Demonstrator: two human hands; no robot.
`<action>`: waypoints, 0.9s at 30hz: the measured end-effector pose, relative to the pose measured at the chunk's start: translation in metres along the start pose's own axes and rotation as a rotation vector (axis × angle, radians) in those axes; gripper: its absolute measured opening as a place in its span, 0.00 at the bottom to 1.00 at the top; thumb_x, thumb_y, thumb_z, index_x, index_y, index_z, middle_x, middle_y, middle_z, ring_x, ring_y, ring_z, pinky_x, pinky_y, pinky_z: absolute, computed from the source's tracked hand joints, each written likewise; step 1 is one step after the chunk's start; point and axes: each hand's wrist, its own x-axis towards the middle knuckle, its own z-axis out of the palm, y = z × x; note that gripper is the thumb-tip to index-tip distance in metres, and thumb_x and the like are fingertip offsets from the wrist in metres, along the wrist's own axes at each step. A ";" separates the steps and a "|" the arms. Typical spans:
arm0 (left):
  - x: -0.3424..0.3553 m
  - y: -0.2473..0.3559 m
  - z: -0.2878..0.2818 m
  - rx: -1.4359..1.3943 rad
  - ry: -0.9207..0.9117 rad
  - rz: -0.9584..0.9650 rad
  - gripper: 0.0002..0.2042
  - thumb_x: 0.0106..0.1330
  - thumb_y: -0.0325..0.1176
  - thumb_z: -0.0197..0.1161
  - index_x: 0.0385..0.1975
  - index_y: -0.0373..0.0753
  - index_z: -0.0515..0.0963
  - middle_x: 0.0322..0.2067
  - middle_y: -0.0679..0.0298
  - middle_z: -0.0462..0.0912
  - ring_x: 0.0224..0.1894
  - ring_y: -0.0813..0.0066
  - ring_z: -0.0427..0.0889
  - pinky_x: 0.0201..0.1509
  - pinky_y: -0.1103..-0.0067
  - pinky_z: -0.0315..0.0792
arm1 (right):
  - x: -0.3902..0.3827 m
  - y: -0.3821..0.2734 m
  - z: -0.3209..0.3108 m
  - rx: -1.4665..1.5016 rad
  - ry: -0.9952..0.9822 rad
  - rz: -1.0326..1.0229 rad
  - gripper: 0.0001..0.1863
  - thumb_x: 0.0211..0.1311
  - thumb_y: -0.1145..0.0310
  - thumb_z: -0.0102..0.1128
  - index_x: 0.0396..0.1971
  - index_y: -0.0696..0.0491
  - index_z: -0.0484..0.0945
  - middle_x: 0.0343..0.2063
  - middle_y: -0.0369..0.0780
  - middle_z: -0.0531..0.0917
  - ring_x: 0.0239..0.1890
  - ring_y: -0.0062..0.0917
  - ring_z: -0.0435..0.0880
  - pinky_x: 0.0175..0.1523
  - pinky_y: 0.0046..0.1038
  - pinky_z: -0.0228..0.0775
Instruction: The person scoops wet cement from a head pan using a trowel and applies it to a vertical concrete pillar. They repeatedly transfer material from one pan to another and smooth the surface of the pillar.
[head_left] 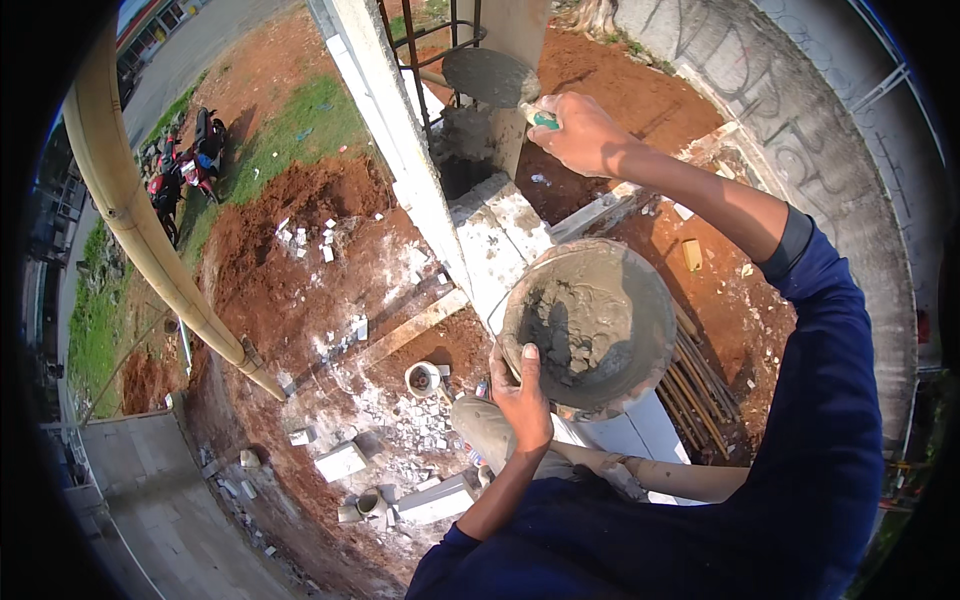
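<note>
My right hand (583, 135) is closed round the green handle of a trowel (490, 78). Grey mortar coats its blade, which is held over the gap between a pale board (527, 70) and a white block wall edge (390, 115). Steel reinforcing bars (412, 70) stand in that gap, and wet mortar (468, 138) lies just below the blade. My left hand (522, 398) grips the near left rim of a round bucket (652, 320), thumb over the edge. Thick mortar (578, 325) partly fills this bucket, which rests on or against the white blocks.
A bamboo pole (150, 235) slants down on the left; another pole (680, 478) crosses by my lap. Thin rods (700, 390) lie right of the bucket. Far below, a small white pail (422, 378) and broken blocks (340, 462) lie on red soil. A concrete wall (800, 150) curves behind.
</note>
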 end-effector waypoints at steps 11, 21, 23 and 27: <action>0.000 -0.006 0.003 -0.219 -0.011 -0.092 0.37 0.52 0.12 0.53 0.69 0.31 0.68 0.54 0.58 0.81 0.50 0.71 0.82 0.56 0.78 0.75 | -0.121 -0.065 -0.128 -0.298 -0.356 -0.027 0.16 0.70 0.65 0.59 0.32 0.66 0.80 0.22 0.49 0.80 0.24 0.39 0.81 0.37 0.42 0.73; 0.046 0.053 0.019 0.321 -0.346 0.015 0.35 0.52 0.13 0.52 0.67 0.26 0.72 0.53 0.55 0.85 0.55 0.70 0.82 0.64 0.77 0.71 | -0.228 -0.011 -0.057 -0.785 -0.445 -0.450 0.18 0.57 0.73 0.60 0.45 0.69 0.74 0.20 0.53 0.79 0.28 0.46 0.87 0.32 0.41 0.81; 0.048 0.061 0.017 0.382 -0.361 0.018 0.35 0.52 0.13 0.52 0.67 0.27 0.72 0.52 0.54 0.85 0.55 0.70 0.82 0.64 0.77 0.71 | -0.232 0.016 -0.027 -0.831 -0.367 -0.557 0.20 0.59 0.74 0.59 0.50 0.69 0.72 0.22 0.57 0.81 0.29 0.47 0.88 0.32 0.42 0.82; 0.042 0.063 0.028 0.418 -0.306 0.101 0.30 0.60 0.18 0.59 0.67 0.27 0.73 0.49 0.54 0.87 0.50 0.73 0.83 0.58 0.78 0.74 | -0.225 0.029 0.012 -0.302 -0.768 0.026 0.21 0.63 0.73 0.57 0.54 0.68 0.74 0.30 0.57 0.82 0.32 0.44 0.87 0.38 0.42 0.79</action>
